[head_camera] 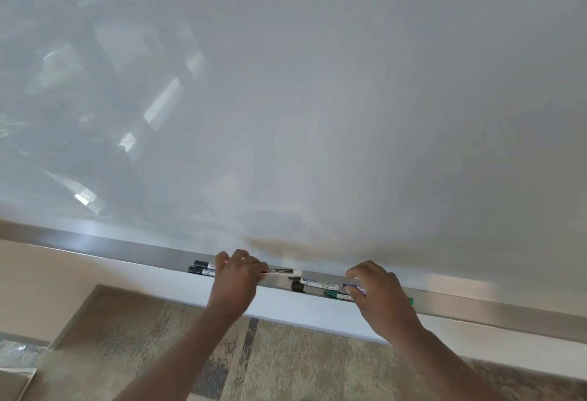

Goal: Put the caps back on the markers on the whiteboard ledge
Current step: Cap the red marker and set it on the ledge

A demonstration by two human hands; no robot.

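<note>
A metal ledge (127, 249) runs under the whiteboard (317, 99). Two black-capped markers (201, 267) lie side by side at its left. My left hand (236, 276) is closed over a white marker (281, 271) that sticks out to its right. Beside that lies an uncapped black marker (313, 280) with a loose black cap (298, 287) in front of it. A green marker (336, 295) lies nearer the ledge's front edge. My right hand (376, 292) pinches a blue marker (352, 288) at its end. A green piece (410, 301) shows behind that hand.
Below the ledge is a white wall strip (301, 308) and patterned brown-grey carpet (270, 362). The glossy board reflects windows and frames at the left (127, 99). The ledge continues to the right (508, 315).
</note>
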